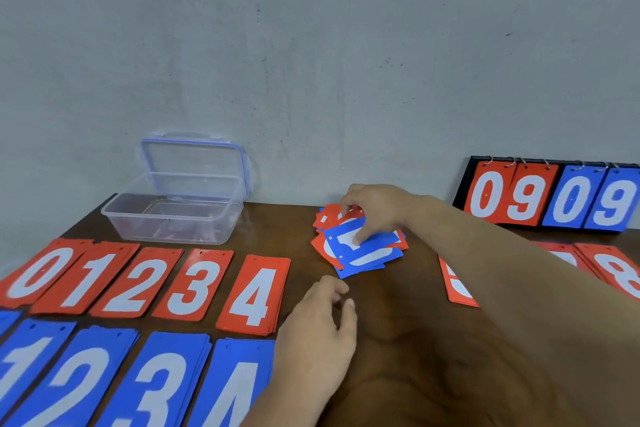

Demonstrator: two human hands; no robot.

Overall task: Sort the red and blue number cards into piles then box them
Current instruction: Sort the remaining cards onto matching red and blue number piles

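A loose heap of mixed red and blue number cards (360, 255) lies at the table's middle back. My right hand (374, 210) reaches over it, fingers curled onto the top blue card (372, 246) and a red card beneath. My left hand (320, 322) hovers over the table in front of the heap, fingers loosely curled, holding nothing. Red piles showing 0 to 4 (145, 282) run in a row on the left. Blue piles 1 to 4 (114, 381) lie in front of them. More red piles (620, 270) sit at the right, partly hidden by my forearm.
A clear plastic box (173, 218) stands open at the back left, its blue-rimmed lid (194, 158) leaning on the wall. A black flip scoreboard (550, 198) showing 09 09 stands at the back right. The brown table (398, 322) meets a grey wall.
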